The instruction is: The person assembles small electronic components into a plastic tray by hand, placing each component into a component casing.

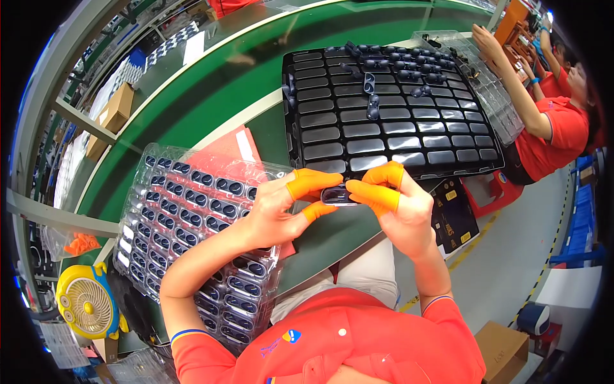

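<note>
My left hand [278, 208] and my right hand [400, 205] both wear orange finger cots. Together they pinch a small dark oblong lens part [339, 195] by its two ends, just above the table's front edge. Ahead of it lies a black moulded tray [384, 137] with rows of oblong pockets; several loose dark parts [396, 67] sit in its far rows. Under my left forearm a clear blister tray [185, 211] holds many of the same dark parts in rows.
The green table [211, 96] curves away left. A co-worker in a red shirt [550, 134] reaches over clear trays [486, 83] at the far right. A yellow fan [86, 301] and a bag of orange cots [80, 243] sit at the left.
</note>
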Demonstrator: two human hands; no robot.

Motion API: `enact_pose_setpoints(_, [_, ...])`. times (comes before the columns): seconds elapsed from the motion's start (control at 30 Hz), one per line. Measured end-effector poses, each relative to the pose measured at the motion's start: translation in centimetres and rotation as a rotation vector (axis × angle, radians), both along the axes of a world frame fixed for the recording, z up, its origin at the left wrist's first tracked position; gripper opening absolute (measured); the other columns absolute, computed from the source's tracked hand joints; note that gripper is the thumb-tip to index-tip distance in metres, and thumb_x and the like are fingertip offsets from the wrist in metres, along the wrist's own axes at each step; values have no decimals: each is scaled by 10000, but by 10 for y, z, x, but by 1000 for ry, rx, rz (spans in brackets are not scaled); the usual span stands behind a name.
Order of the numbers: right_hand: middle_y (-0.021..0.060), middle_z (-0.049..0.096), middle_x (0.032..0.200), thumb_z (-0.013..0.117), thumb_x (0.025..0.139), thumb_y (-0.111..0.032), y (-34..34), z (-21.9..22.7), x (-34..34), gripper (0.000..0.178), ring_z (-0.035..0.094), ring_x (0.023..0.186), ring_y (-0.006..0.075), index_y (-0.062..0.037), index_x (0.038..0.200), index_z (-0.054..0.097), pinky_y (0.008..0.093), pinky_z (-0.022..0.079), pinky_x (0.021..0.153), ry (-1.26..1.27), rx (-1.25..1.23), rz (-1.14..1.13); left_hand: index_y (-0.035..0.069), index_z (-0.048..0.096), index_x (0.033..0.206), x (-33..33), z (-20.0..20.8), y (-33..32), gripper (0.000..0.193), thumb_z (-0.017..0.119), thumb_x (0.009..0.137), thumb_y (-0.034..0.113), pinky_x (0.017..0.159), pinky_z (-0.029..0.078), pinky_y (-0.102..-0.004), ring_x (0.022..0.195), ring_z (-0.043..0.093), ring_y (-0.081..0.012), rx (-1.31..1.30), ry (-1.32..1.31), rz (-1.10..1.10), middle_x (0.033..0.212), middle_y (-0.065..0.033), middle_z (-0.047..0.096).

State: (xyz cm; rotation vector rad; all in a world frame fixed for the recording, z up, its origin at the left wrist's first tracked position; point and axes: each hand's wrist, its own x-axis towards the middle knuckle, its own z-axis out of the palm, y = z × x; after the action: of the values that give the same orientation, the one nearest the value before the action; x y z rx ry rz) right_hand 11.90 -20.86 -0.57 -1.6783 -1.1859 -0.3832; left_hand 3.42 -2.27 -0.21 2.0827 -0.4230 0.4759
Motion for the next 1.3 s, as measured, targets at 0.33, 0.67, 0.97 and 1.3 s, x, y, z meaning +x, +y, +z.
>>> enact_pose_setpoints(0.33, [41,527,804,743,620,8,3,-9,2,306,514,652,159,-24,918,686,229,450,590,-177,130,-89,-18,580,1079,-4,4,-5,356,664,736,-62,760,530,-283,891,618,-189,-271,141,-53,1036,-139,595])
enact_pose_setpoints(0.67, [99,581,854,750,669,-97,10,-24,-6,435,551,703,220,11,1068,614,283,469,639,238,124,97,-53,560,1010,-1,2,-6,230,609,786,-74,807,510,-319,950,585,-224,-333,86,-105,1057,-164,561])
enact_pose_setpoints(0.97, [134,604,843,683,715,16,19,-25,-13,291,580,695,253,40,998,620,286,476,632,-117,128,-6,-52,559,942,-4,-3,-6,196,630,760,-59,610,537,-255,746,629,-186,-159,175,18,905,-120,556])
enact_pose_setpoints(1.3, [111,600,788,623,791,17,17,-23,-13,198,568,652,181,29,989,628,264,465,578,197,125,-15,-48,532,1054,1,10,-6,202,550,856,-9,594,531,-255,716,618,-157,-405,455,-39,926,-114,594])
